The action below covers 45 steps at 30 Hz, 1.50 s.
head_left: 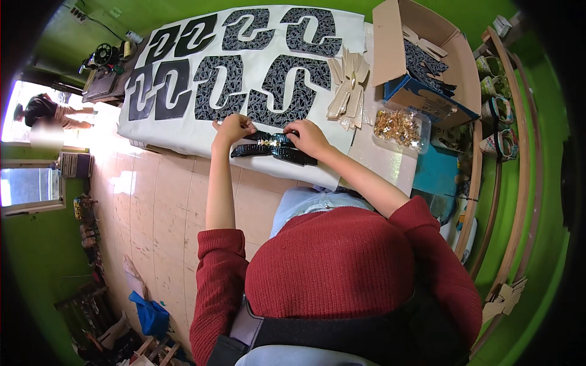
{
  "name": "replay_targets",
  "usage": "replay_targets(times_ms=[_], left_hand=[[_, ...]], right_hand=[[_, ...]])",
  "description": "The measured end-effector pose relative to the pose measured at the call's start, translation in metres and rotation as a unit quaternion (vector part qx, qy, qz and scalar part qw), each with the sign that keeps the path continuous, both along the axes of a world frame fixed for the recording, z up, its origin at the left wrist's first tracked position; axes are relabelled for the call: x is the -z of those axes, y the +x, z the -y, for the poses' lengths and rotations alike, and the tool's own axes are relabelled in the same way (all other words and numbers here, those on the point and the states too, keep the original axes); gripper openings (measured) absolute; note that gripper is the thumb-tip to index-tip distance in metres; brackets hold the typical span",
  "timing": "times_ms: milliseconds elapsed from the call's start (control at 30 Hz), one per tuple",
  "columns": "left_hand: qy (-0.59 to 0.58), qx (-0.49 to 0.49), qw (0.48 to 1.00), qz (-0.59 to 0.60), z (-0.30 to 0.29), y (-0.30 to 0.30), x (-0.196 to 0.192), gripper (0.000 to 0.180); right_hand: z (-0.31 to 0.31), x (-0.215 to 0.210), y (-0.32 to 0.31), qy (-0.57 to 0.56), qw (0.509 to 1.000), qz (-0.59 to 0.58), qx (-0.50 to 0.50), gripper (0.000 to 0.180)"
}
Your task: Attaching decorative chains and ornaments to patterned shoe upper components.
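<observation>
A glossy black textured shoe-upper piece, shaped like a bow (295, 154), lies near the front edge of the white-covered table (201, 135). Gold-coloured trim (267, 143) crosses its middle. My left hand (233, 129) has its thumb and fingers pinched at the piece's upper left edge. On the other side, my right hand (309, 139) curls its fingers onto the upper right part, close to the gold trim. Just beyond my hands lie patterned black-and-grey cut-outs (213, 91) with S-shaped openings.
Plain black cut-outs (173, 91) lie farther left. Beige strap pieces (347, 91) are heaped at right, beside a clear tub of gold trims (400, 129). A cardboard box (390, 46) holds more pieces. Wooden rails (510, 183) with shoes stand at right. A person (46, 113) is at far left.
</observation>
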<state>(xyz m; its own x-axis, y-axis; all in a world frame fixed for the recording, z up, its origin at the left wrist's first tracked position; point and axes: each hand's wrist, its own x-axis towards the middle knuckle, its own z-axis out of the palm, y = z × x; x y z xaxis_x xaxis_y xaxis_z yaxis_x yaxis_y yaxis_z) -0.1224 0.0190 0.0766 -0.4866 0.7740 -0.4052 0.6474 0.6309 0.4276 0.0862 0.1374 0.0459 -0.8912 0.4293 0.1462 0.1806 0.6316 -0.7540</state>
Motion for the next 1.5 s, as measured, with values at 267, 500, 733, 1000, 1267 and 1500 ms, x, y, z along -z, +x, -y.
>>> replay_targets(times_ms=[267, 500, 733, 1000, 1267, 1500], left_hand=[[0.06, -0.049, 0.996, -0.053, 0.006, 0.012, 0.005, 0.009], [0.129, -0.086, 0.987, -0.045, 0.017, 0.015, 0.021, 0.015], [0.221, -0.049, 0.962, -0.151, -0.001, 0.037, -0.009, 0.02], [0.412, 0.112, 0.899, -0.102, -0.125, 0.141, -0.075, 0.025], [0.455, 0.255, 0.848, -0.097, -0.226, 0.245, -0.091, 0.052], [0.437, 0.232, 0.863, -0.099, -0.249, 0.274, -0.076, 0.033]], right_hand=[[0.004, 0.011, 0.007, 0.06, 0.998, 0.006, 0.015, 0.016], [0.004, 0.014, 0.013, 0.062, 0.998, 0.021, 0.027, 0.018], [-0.012, -0.006, 0.041, 0.011, 0.998, -0.044, 0.05, 0.019], [-0.083, -0.076, 0.112, -0.021, 0.973, -0.151, 0.172, 0.014], [-0.18, -0.164, 0.175, 0.124, 0.921, -0.238, 0.282, 0.01], [-0.323, -0.165, 0.213, -0.001, 0.973, 0.032, 0.227, 0.013]])
